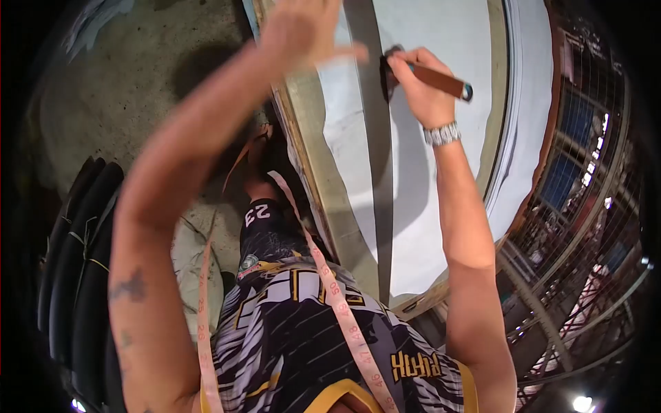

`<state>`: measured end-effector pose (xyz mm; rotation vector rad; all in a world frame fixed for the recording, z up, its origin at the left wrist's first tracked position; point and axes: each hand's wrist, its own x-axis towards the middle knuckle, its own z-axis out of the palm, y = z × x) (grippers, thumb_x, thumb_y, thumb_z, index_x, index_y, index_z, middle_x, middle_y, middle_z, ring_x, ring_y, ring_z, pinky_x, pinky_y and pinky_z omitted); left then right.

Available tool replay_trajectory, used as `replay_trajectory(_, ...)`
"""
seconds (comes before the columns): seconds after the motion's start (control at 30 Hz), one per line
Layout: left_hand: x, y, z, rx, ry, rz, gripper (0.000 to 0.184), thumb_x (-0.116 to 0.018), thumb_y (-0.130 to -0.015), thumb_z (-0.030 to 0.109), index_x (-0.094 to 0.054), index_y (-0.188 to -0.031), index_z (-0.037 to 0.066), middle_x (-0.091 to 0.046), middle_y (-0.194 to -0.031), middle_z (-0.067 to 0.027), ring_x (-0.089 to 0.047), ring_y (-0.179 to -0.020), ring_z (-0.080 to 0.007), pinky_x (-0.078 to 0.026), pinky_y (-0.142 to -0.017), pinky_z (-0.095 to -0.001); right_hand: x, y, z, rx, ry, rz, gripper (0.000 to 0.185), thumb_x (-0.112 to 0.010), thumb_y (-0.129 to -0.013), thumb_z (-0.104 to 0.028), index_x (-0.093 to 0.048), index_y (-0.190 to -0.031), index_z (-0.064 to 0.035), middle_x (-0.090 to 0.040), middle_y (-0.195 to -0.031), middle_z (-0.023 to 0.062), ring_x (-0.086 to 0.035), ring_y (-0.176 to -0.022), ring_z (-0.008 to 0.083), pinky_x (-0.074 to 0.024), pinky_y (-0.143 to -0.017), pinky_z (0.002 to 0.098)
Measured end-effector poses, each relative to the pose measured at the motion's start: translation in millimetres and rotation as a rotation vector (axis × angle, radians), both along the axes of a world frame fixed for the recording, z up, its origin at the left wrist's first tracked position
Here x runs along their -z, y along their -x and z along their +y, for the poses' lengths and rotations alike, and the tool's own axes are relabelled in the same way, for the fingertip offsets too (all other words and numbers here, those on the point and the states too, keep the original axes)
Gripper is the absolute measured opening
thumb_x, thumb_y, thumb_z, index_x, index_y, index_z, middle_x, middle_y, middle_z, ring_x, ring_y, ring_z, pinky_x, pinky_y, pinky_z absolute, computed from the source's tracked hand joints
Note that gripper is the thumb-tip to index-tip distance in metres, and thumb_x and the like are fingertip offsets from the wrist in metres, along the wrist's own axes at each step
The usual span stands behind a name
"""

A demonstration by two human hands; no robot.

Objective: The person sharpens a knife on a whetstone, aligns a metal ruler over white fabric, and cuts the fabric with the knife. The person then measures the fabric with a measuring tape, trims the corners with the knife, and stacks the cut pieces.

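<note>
My right hand [428,81] is closed around a tool with a brown handle [441,79] and a shiny end. The tool's dark head rests at or just over the right edge of a long dark grey strip [377,138]; its exact kind is unclear. The strip lies lengthwise on a white sheet [420,206]. Blurred by motion, my left hand [303,31] hovers near the strip's far end, thumb stretched out and nothing visible in it. The top edge of the view cuts off its fingers.
A wood-edged table [303,155] carries the sheet. More layered white sheets [530,103] lie along its right side. A pink measuring tape [334,292] hangs from my neck. Black tied rolls [79,268] stand on the left, metal grating [585,227] on the right.
</note>
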<state>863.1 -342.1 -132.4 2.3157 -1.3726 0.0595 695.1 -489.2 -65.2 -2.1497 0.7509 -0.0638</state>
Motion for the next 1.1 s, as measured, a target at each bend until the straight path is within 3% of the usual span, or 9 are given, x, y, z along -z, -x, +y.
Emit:
replay_trajectory(0.2,-17,190,54,0.049,-0.096,0.268,0.122,-0.077,-0.063,0.067,-0.031,-0.149,-0.006,-0.027,-0.158,-0.0219,-0.019,-0.149,-0.0371,-0.018,-0.118,-0.0588,20,-2,-16,-0.102,0.129,-0.007,0.029,-0.064,-0.088,-0.031,-0.069,-0.086,-0.0031,-0.072,-0.076,0.0067,-0.069,-0.068,0.0138,-0.0525,-0.067,0.0293)
replay_trajectory(0.27,-17,194,52,0.023,-0.081,0.158,0.123,-0.08,-0.059,0.065,-0.033,-0.147,-0.007,-0.029,-0.156,-0.0219,-0.023,-0.148,-0.0369,-0.021,-0.116,-0.059,56,-8,-37,-0.376,0.62,-0.296,0.026,-0.058,-0.08,-0.026,-0.067,-0.077,-0.002,-0.068,-0.068,0.0137,-0.068,-0.062,0.027,-0.0532,-0.059,0.0376)
replay_trajectory(0.37,-25,205,47,-0.024,-0.167,0.017,0.125,-0.08,-0.055,0.068,-0.036,-0.145,-0.008,-0.033,-0.154,-0.0216,-0.027,-0.146,-0.0368,-0.026,-0.113,-0.0602,30,-3,-18,-0.14,0.163,-0.077,0.024,-0.06,-0.078,-0.025,-0.065,-0.076,-0.0015,-0.069,-0.072,0.0169,-0.068,-0.069,0.0321,-0.0536,-0.065,0.0432)
replay_trajectory(0.47,-29,214,39,-0.07,-0.33,-0.094,0.124,-0.078,-0.058,0.07,-0.037,-0.144,-0.008,-0.036,-0.152,-0.0222,-0.028,-0.145,-0.0369,-0.028,-0.112,-0.0607,55,54,-7,-0.184,0.394,-0.214,0.021,-0.059,-0.079,-0.021,-0.065,-0.079,-0.0013,-0.07,-0.076,0.0174,-0.068,-0.071,0.0332,-0.0532,-0.066,0.0439)
replay_trajectory(0.5,-32,217,37,-0.09,-0.383,-0.111,0.123,-0.076,-0.061,0.072,-0.035,-0.144,-0.009,-0.036,-0.152,-0.0235,-0.027,-0.145,-0.0383,-0.028,-0.113,-0.058,38,87,-1,-0.234,0.312,0.131,0.027,-0.059,-0.088,-0.031,-0.068,-0.084,-0.0058,-0.072,-0.078,0.0083,-0.069,-0.068,0.0184,-0.0526,-0.067,0.0333)
replay_trajectory(0.7,-84,207,21,0.008,-0.832,0.03,0.13,-0.072,-0.069,0.071,-0.019,-0.147,-0.018,-0.02,-0.156,-0.0348,-0.018,-0.147,-0.0465,-0.021,-0.12,-0.0511,15,335,91,-0.123,0.264,-0.046,0.019,-0.068,-0.088,-0.022,-0.064,-0.081,-0.0046,-0.069,-0.075,0.013,-0.069,-0.072,0.0315,-0.0535,-0.064,0.0367)
replay_trajectory(0.83,-37,204,40,0.043,-0.515,0.056,0.13,-0.072,-0.07,0.069,-0.013,-0.149,-0.016,-0.018,-0.156,-0.0361,-0.016,-0.147,-0.0491,-0.016,-0.12,-0.0545,24,370,104,-0.059,0.306,-0.009,0.02,-0.068,-0.088,-0.024,-0.064,-0.082,-0.0057,-0.067,-0.075,0.0148,-0.066,-0.069,0.0347,-0.052,-0.06,0.0391)
replay_trajectory(1.0,-7,440,122,0.149,-0.052,0.071,0.121,-0.078,-0.062,0.068,-0.036,-0.143,-0.012,-0.033,-0.153,-0.0272,-0.024,-0.146,-0.043,-0.025,-0.116,-0.0544,23,375,101,-0.074,0.191,-0.032,0.024,-0.062,-0.088,-0.028,-0.064,-0.085,-0.0049,-0.066,-0.077,0.0124,-0.065,-0.072,0.0296,-0.0507,-0.067,0.0379)
replay_trajectory(1.1,-10,497,143,0.126,-0.056,0.225,0.121,-0.08,-0.061,0.066,-0.039,-0.142,-0.012,-0.032,-0.153,-0.0291,-0.024,-0.145,-0.0453,-0.021,-0.118,-0.055,50,360,92,-0.368,0.622,-0.097,0.021,-0.055,-0.084,-0.018,-0.064,-0.085,0.0004,-0.069,-0.082,0.0212,-0.067,-0.076,0.038,-0.0526,-0.069,0.0462)
